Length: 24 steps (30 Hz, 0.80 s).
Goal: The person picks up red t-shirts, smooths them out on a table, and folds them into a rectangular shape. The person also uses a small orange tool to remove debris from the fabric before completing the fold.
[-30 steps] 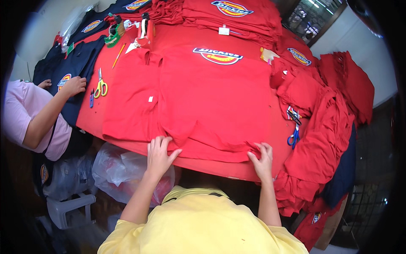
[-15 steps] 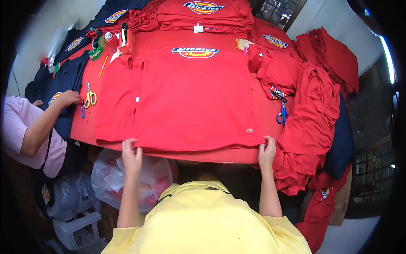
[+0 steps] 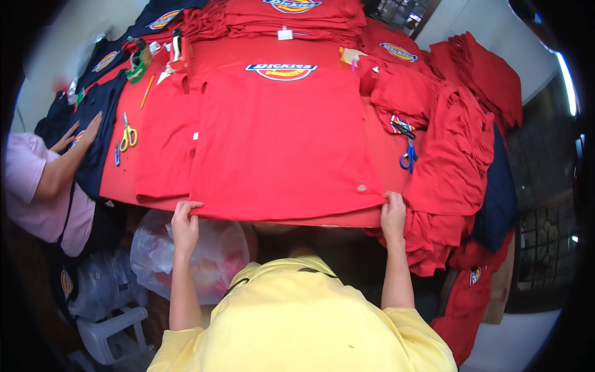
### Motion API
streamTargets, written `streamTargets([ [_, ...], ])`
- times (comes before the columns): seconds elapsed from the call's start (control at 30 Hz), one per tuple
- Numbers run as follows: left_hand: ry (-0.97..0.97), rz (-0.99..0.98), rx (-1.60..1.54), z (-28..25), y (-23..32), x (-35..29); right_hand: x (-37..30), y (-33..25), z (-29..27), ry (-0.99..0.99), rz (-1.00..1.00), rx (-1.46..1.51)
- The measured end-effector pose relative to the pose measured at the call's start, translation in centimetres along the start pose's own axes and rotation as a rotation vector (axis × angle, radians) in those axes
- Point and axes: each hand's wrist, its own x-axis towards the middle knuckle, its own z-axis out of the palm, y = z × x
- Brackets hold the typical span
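One broad red cloth garment with a colourful chest emblem (image 3: 279, 142) lies spread over the red-topped work table (image 3: 127, 177), its lower hem along the near edge. The left hand (image 3: 185, 221) pinches the hem's left corner between thumb and fingers; the right hand (image 3: 393, 214) holds the right corner in an equally narrow grip.

Just left lies a second, smooth red garment (image 3: 162, 146). Beyond it on the tabletop are yellow-handled metal scissors (image 3: 129, 139), a slim blue cutter (image 3: 117, 155), a thin orange-yellow pencil (image 3: 147, 92) and a red tape dispenser (image 3: 178, 54). Blue-handled scissors (image 3: 408, 160) rest on the right side, beside a rumpled heap of red clothing (image 3: 455, 149). A folded red stack (image 3: 291, 25) stands at the back.

At the far left, a co-worker in a pale pink top (image 3: 28, 164) lays both hands on a dark navy garment (image 3: 102, 115). Below the table edge sit a bulging translucent plastic bag (image 3: 186, 248) and a whitish plastic stool (image 3: 111, 335). Pale walls (image 3: 465, 37) and a dark grilled opening (image 3: 545, 248) enclose the right side.
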Motion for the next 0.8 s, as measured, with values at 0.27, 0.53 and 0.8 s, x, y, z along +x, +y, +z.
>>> streamTargets([
  [0.27,0.069,0.005,0.055,0.2,0.8,-1.5,0.7,0.6,-0.8,0.002,0.129,0.114],
  [0.53,0.021,0.345,0.192,3.6,7.6,-2.4,1.3,0.1,-1.2,-0.145,0.138,0.024],
  [0.8,-0.012,0.414,0.193,6.5,8.9,-2.4,2.2,-0.2,-2.8,-0.352,0.154,-0.03],
])
